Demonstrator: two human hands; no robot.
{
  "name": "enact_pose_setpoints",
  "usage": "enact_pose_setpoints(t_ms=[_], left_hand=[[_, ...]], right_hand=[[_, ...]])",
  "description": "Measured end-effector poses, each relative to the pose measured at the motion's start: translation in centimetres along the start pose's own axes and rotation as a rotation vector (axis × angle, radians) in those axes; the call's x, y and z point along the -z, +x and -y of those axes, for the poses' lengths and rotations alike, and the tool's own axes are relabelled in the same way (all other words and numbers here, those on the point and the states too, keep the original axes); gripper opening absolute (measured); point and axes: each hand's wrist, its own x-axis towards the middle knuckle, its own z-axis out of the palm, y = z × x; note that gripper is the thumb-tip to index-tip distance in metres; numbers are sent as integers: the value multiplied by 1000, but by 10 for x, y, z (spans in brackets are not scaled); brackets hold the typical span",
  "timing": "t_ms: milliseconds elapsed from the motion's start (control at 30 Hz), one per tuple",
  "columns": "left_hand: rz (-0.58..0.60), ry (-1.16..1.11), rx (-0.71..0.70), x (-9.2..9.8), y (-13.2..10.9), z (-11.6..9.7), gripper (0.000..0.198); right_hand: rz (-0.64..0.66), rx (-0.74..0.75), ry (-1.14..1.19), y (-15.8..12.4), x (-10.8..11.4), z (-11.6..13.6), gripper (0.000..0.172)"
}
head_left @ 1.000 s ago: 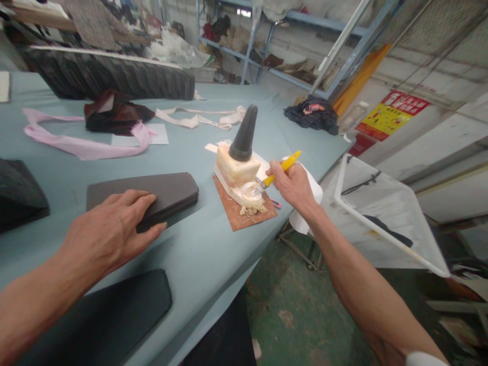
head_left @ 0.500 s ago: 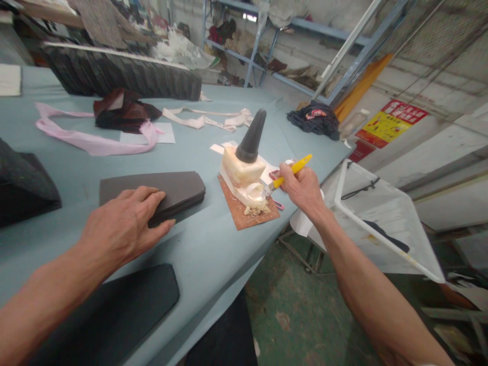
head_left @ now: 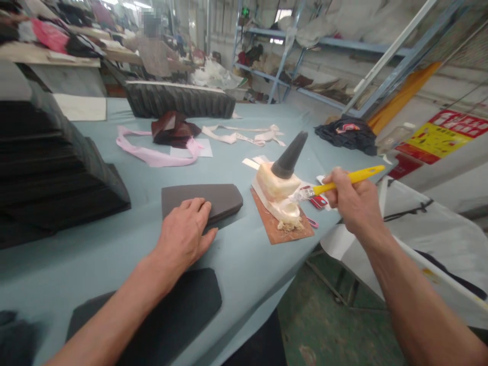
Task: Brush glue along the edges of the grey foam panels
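My right grip (head_left: 356, 203) is closed round the yellow handle of a brush (head_left: 360, 175), near the right edge of the surface (head_left: 244, 264), beyond which I see green floor (head_left: 335, 330). The bristles are at the pale, crusted mouth of a tub (head_left: 280, 185); I can't tell whether they touch. The tub is blocky, a tapered black cone (head_left: 290, 156) rising from its top, and sits on a thin brown board (head_left: 272, 229) with ragged crumbs (head_left: 290, 225). My left grip (head_left: 185, 226) rests, thumb apart from fingers, on a stack (head_left: 219, 195) of matte grey panels. A narrow strip of blue cloth (head_left: 249, 223) runs between stack and board; a wider one lies towards the tall black pile (head_left: 57, 178).
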Motion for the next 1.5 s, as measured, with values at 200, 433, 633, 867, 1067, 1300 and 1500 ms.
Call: enact_pose_setpoints(t_ms=[200, 433, 633, 867, 1067, 1300, 1500], left_hand=[[13, -42, -11, 3, -1, -1, 48], [32, -114, -7, 3, -1, -5, 50], [83, -138, 23, 12, -1, -8, 47], [199, -168, 47, 19, 4, -7, 53], [248, -164, 49, 25, 7, -7, 57], [241, -170, 44, 22, 6, -6, 57], [228, -183, 33, 19, 6, -5, 56]], right_hand=[[114, -43, 334, -11, -79, 44, 56], [356, -23, 448, -10, -165, 61, 63], [564, 71, 525, -1, -216, 67, 65], [669, 200, 554, 4, -251, 73, 60], [736, 245, 491, 6, -260, 69, 59], [740, 276, 490, 6, -268, 65, 60], [740, 326, 451, 5, -275, 63, 63]])
